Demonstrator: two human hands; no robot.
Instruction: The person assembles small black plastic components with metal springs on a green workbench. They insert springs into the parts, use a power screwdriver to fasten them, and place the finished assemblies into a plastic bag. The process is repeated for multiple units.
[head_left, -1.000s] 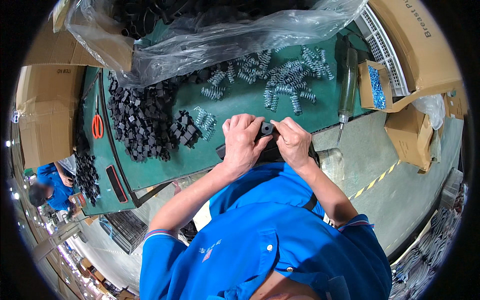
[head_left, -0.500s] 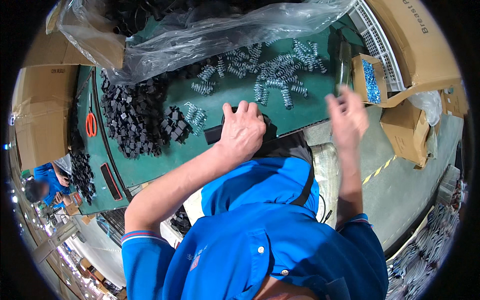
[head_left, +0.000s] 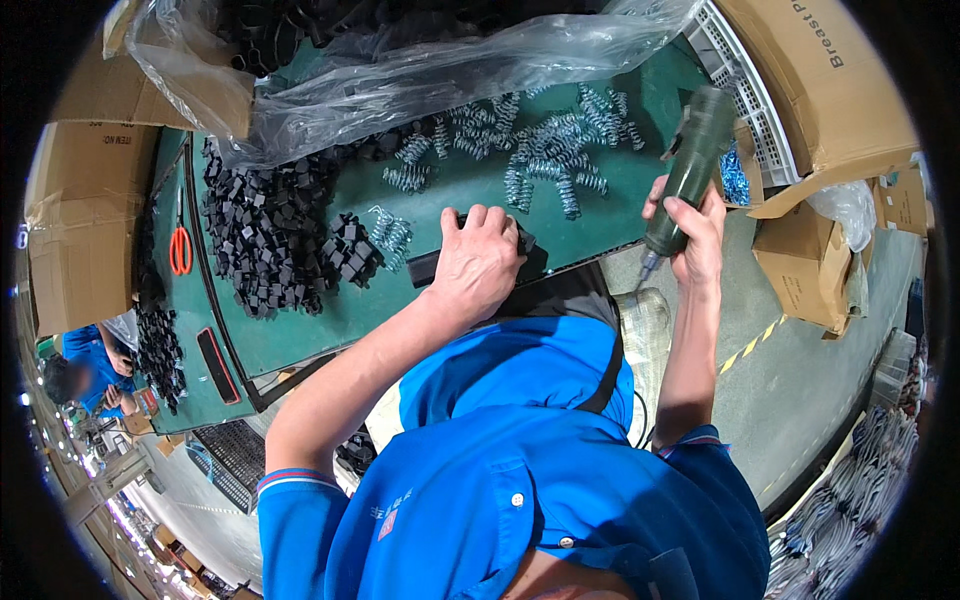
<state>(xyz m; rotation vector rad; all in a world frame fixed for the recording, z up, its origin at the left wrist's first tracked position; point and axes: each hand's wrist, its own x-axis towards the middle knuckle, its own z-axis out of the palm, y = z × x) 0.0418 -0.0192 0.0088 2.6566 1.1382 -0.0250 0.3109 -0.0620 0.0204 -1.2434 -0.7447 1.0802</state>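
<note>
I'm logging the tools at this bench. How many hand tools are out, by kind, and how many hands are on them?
Green power screwdriver: 1, gripped by the right hand
Orange-handled scissors: 1, untouched on the green bench
Black fixture: 1, under the left hand
Total: 3 items, 2 hands in use

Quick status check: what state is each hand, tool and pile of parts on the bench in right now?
left hand: pressed flat on the black fixture at the bench edge
right hand: gripping the green electric screwdriver, bit pointing down, off the bench
springs: loose, scattered on the green mat
black plastic parts: heaped loose
plastic bag: open, crumpled
orange scissors: lying closed, unused
</note>
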